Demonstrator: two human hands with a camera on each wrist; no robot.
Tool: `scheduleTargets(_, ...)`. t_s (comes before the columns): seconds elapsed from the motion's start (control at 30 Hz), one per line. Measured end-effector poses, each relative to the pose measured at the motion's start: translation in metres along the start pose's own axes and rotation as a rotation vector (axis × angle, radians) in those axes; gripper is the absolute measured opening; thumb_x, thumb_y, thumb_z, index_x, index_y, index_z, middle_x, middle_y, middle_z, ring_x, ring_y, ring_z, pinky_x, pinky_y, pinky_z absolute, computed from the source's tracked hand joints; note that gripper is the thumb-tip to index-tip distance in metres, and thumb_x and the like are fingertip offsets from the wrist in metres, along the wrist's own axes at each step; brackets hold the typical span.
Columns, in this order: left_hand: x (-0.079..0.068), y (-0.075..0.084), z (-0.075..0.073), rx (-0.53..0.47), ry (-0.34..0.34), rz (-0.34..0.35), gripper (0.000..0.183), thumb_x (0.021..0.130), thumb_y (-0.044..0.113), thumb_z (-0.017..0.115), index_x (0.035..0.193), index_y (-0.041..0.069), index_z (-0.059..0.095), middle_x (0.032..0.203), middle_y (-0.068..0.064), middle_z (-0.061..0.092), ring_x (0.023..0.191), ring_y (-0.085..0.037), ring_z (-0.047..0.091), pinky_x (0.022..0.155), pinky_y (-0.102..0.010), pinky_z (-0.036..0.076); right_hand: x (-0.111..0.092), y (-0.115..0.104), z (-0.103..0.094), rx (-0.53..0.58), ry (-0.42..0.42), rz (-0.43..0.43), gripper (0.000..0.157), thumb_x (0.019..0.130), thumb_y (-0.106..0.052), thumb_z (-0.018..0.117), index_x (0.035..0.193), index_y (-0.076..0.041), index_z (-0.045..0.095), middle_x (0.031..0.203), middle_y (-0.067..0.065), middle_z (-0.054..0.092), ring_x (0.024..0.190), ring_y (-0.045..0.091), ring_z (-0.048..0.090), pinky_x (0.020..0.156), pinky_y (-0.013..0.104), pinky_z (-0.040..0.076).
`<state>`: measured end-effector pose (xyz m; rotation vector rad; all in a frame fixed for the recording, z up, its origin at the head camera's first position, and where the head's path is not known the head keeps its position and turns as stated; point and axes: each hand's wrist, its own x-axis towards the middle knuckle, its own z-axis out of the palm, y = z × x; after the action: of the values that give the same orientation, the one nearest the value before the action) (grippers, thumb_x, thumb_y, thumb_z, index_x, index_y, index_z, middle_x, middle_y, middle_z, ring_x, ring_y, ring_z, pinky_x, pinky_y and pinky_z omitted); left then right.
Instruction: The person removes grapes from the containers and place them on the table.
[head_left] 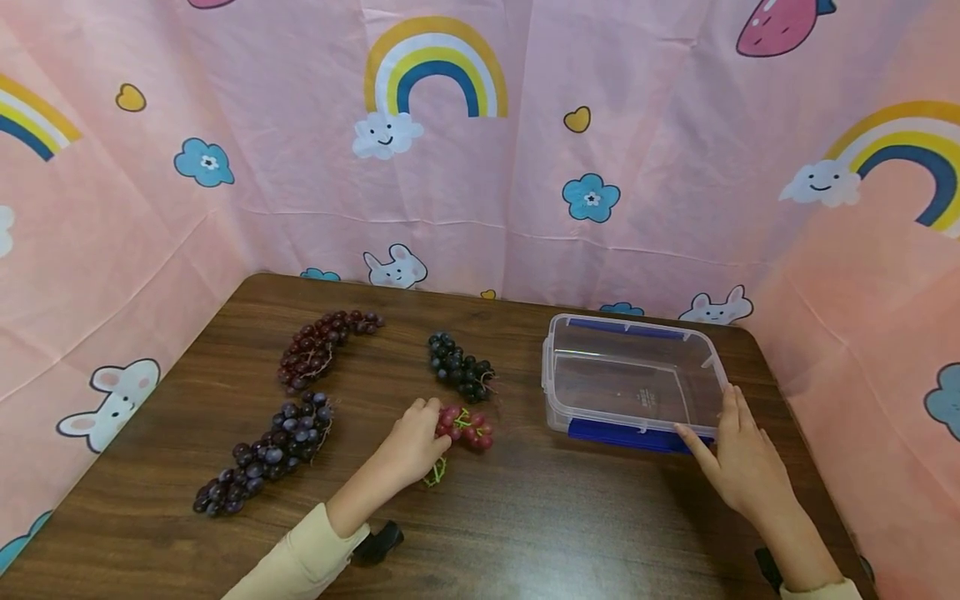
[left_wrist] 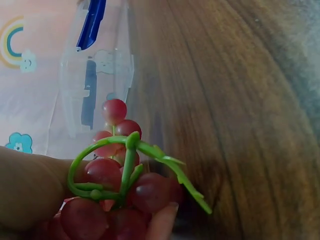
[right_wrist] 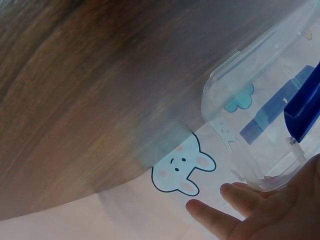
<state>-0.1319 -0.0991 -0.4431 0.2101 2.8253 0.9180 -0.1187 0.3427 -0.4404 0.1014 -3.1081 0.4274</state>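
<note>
My left hand [head_left: 415, 442] curls its fingers and thumb round a small bunch of red grapes [head_left: 468, 427] near the middle of the table. Its green stem [left_wrist: 131, 165] arches up over the berries in the left wrist view, and my hand hides part of the bunch. My right hand [head_left: 748, 462] rests at the near right corner of a clear plastic food container [head_left: 600, 421] with blue side clips. The thumb lies at the front edge and the other fingers [right_wrist: 212, 217] stretch along the right side. The container's inside shows bare.
Behind the red grapes lies a black bunch of grapes [head_left: 457, 367]. Further left are a dark red bunch [head_left: 307, 354] at the back and a long purple bunch [head_left: 262, 458] in front. A pink printed cloth [head_left: 465, 183] hangs round the wooden table [head_left: 525, 533].
</note>
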Motion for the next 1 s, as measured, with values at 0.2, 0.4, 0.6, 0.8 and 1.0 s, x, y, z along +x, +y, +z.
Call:
scheduleTargets(0.2,-0.003,-0.001,0.001,0.029,0.022,-0.031,0.034,0.094,0.004,0.075,0.118,-0.015,0.061,0.105,-0.026,0.061,0.086,-0.038,0.068,0.073,-0.050,0.059,0.000,0.001,0.001,0.003,0.017,-0.006,0.104,0.109,-0.056,0.048,0.158,0.022,0.002,0.160,0.050,0.014,0.139,0.070,0.031,0.105,0.084,0.030)
scheduleTargets(0.4,-0.002,0.000,-0.004,0.047,-0.004,-0.050,0.037,0.092,0.008,0.077,0.116,-0.016,0.062,0.108,-0.028,0.061,0.090,-0.041,0.068,0.076,-0.052,0.059,0.001,0.002,0.001,0.000,0.021,-0.002,0.103,0.109,-0.056,0.048,0.158,0.023,0.002,0.160,0.051,0.014,0.139,0.070,0.031,0.105,0.084,0.030)
scheduleTargets(0.6,-0.002,-0.003,-0.008,0.025,-0.041,-0.071,0.047,0.093,0.012,0.079,0.122,-0.019,0.061,0.112,-0.031,0.061,0.100,-0.043,0.069,0.083,-0.053,0.060,0.001,0.000,0.000,0.008,-0.002,0.003,0.104,0.109,-0.057,0.047,0.158,0.023,0.000,0.161,0.050,0.011,0.141,0.070,0.029,0.106,0.084,0.029)
scheduleTargets(0.8,-0.005,-0.005,-0.014,-0.085,-0.088,-0.114,0.057,0.100,0.018,0.074,0.136,-0.021,0.054,0.127,-0.037,0.056,0.083,-0.035,0.072,0.071,-0.042,0.061,0.000,-0.001,0.000,0.015,-0.010,0.003,0.104,0.110,-0.057,0.046,0.158,0.023,-0.001,0.161,0.050,0.010,0.140,0.070,0.029,0.106,0.083,0.029)
scheduleTargets(1.0,-0.012,-0.004,-0.013,-0.196,-0.108,-0.152,0.065,0.104,0.022,0.070,0.145,-0.021,0.046,0.140,-0.042,0.048,0.051,-0.018,0.065,0.050,-0.029,0.055,0.000,0.000,0.000,0.017,-0.001,0.000,0.103,0.110,-0.055,0.047,0.157,0.023,0.000,0.160,0.051,0.011,0.139,0.071,0.030,0.106,0.083,0.030)
